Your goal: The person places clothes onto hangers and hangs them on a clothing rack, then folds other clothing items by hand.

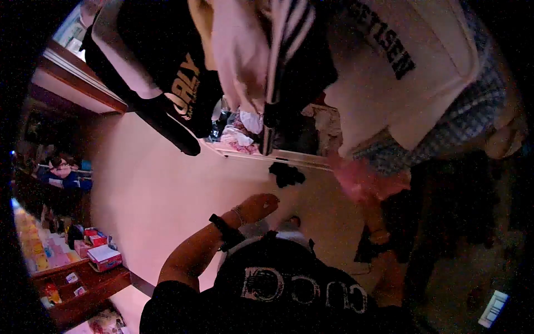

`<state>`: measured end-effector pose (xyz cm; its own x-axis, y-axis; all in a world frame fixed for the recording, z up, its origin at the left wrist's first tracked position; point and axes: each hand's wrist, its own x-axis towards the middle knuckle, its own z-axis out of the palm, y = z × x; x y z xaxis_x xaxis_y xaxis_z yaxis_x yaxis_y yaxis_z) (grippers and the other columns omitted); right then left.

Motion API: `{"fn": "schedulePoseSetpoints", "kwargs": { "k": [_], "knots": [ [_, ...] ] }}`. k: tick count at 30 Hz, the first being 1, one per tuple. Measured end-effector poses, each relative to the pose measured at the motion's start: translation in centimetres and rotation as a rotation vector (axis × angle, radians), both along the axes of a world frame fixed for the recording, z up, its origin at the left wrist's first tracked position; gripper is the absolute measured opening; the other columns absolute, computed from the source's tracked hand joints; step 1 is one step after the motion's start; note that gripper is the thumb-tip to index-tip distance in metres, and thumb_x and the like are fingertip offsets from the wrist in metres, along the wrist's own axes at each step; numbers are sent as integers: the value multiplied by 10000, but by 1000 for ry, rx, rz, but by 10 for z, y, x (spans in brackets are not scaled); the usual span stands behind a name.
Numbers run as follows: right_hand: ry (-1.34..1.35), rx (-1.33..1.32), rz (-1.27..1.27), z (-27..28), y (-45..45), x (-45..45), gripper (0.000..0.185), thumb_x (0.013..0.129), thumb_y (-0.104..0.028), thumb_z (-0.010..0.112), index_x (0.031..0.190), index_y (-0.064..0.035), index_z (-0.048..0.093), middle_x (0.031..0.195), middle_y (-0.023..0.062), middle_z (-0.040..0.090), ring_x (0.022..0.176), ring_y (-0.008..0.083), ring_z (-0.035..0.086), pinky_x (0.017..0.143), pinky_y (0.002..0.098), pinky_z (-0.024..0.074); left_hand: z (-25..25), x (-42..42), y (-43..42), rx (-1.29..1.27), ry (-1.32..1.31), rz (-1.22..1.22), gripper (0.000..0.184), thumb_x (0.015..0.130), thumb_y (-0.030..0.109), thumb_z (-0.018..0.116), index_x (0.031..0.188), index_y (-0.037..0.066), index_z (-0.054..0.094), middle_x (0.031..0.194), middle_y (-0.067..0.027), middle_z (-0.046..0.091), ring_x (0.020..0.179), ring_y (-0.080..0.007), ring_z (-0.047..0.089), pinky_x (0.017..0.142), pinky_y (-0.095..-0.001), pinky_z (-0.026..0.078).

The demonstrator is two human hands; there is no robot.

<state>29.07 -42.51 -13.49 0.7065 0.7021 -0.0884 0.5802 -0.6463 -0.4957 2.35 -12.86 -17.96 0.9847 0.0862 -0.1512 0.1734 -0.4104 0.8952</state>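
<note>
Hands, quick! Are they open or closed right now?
Left hand: curled closed, nothing seen in it.
Right hand: up at the pink cloth, too dark to tell if open or closed.

The black shirt (197,83) with gold lettering is matt cloth, the pale floor (161,178) looks smooth, the dark-red drawer unit (89,286) looks like wood, and the blue checked garment (445,131) is soft-looking woven cloth.

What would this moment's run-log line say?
left hand: curled near waist; right hand: at pink cloth, grip unclear; black cloth: on floor; clothes: hanging
</note>
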Motion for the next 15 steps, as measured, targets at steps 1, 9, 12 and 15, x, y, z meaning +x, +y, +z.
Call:
{"fn": "schedulePoseSetpoints", "kwargs": {
  "k": [1,9,12,15],
  "knots": [
    [95,-56,11,-23,-9,-19,352,885,-215,431,1143,13,503,1142,197,497,1094,350,429,934,397,337,-8,-1,3,-8,-20,-28,226,849,206,496,979,30,554,958,-133,595,877,-286,569,769,-368,462],
    [736,-393,107,-189,-38,-184,351,877,-219,440,1138,5,509,1125,188,509,1066,337,448,908,397,355,-209,-152,44,190,628,-342,290,843,296,489,946,41,583,967,-149,596,860,-278,575,761,-391,451],
    [899,-444,124,-226,-31,-237,350,874,-221,443,1136,2,511,1119,184,514,1055,332,455,898,396,361,-233,-229,43,202,461,-123,306,814,319,496,901,46,603,929,-184,608,847,-335,588,711,-443,469],
    [1015,-458,120,-256,-32,-276,350,871,-222,447,1134,-1,513,1112,181,519,1044,327,462,888,396,368,-252,-248,39,-28,703,-446,357,816,328,477,1001,40,579,949,-198,601,899,-345,578,750,-437,470]
  ]
}}
